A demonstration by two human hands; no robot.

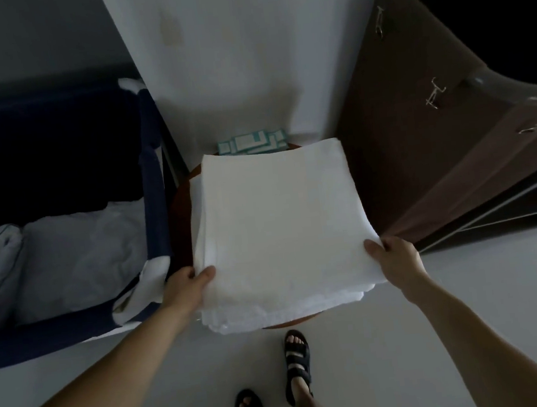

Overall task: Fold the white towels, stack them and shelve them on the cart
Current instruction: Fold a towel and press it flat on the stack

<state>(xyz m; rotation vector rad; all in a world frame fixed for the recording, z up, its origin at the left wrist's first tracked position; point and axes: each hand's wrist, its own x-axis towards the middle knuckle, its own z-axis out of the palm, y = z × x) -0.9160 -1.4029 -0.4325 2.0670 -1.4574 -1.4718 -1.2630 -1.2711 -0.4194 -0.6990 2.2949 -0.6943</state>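
A stack of folded white towels (pixel 279 222) lies on a small round brown table (pixel 183 205) in the middle of the view. My left hand (pixel 187 283) grips the stack's near left corner, thumb on top and fingers under the edge. My right hand (pixel 395 256) grips the near right corner the same way. The brown cart (pixel 426 140) with metal clips on its cloth side stands to the right, its lower shelves (pixel 509 207) showing at the right edge.
A navy fabric bin (pixel 152 169) holding crumpled white linen (pixel 77 256) stands at the left. Teal and white boxes (pixel 252 143) sit behind the stack against the white wall. My sandalled feet (pixel 297 359) stand on the pale floor below.
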